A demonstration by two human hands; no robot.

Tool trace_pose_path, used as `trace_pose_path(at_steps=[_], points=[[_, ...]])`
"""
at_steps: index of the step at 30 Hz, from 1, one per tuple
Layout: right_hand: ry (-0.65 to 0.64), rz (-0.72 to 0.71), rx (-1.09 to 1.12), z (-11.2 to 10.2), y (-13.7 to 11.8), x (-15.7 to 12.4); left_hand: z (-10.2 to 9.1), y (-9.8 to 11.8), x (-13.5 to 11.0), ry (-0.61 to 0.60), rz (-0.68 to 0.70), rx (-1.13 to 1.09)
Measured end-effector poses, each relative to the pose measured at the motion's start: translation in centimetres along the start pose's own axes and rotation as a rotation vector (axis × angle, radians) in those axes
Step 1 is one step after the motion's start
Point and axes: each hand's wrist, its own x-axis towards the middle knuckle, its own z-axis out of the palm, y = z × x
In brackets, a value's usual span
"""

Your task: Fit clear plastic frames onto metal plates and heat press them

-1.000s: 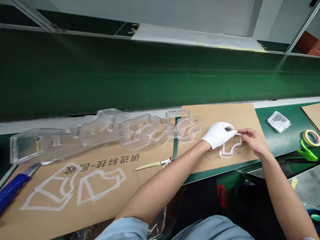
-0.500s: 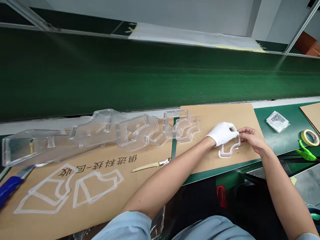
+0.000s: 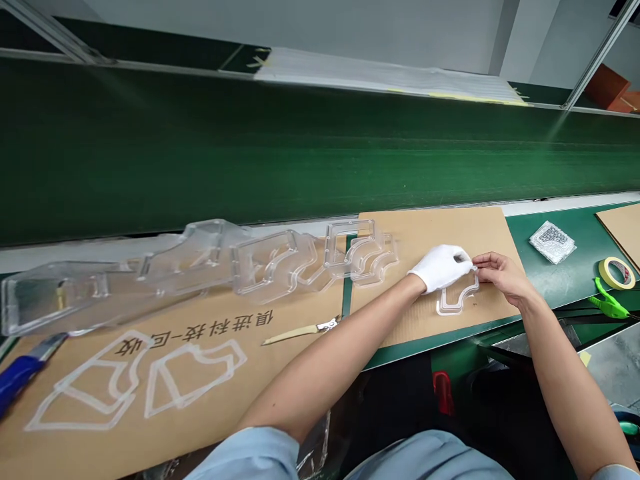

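Note:
My left hand (image 3: 443, 268), in a white glove, is closed on the upper edge of a clear plastic frame (image 3: 453, 309) with a stepped, curved outline. My bare right hand (image 3: 500, 273) pinches the same frame at its upper right corner, its fingertips close to the gloved ones. The glove hides the frame's upper left part. Under both hands lies a cardboard sheet (image 3: 390, 320). To the left, several similar clear plastic pieces (image 3: 357, 250) overlap in a row. A pair of cutters with pale handles (image 3: 295, 333) lies on the cardboard in front of them.
Two white frame-shaped pieces (image 3: 193, 377) and a blue-handled tool (image 3: 23, 380) lie at left. On the right are a clear bag (image 3: 553, 242), a yellow tape roll (image 3: 617, 274) and green-handled scissors (image 3: 610, 305). A green panel (image 3: 300, 153) rises behind the bench.
Both hands keep their hold on the clear plastic frame, with hardly any movement. The whole view has shifted very slightly.

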Motion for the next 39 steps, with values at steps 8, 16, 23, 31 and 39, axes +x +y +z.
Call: trace_pose_path(at_steps=[8,16,23,31,39], points=[[0.004,-0.007,-0.042,-0.3,0.5,-1.3,-2.1,-0.9,-1.4,0.041,-0.024,0.054],[0.027,-0.017,-0.155,0.2,0.3,-1.2,-0.8,-0.5,-2.1,0.132,0.020,0.138],[-0.048,-0.027,-0.166,-0.3,0.0,-2.2,0.7,1.0,-3.5,0.107,0.030,0.298],[-0.059,0.014,-0.164,0.6,-0.2,-1.7,0.5,2.0,-3.2,0.029,0.033,0.371],[-0.029,-0.068,-0.269,0.3,0.0,-3.2,0.1,0.3,-4.7,0.139,0.006,0.198]])
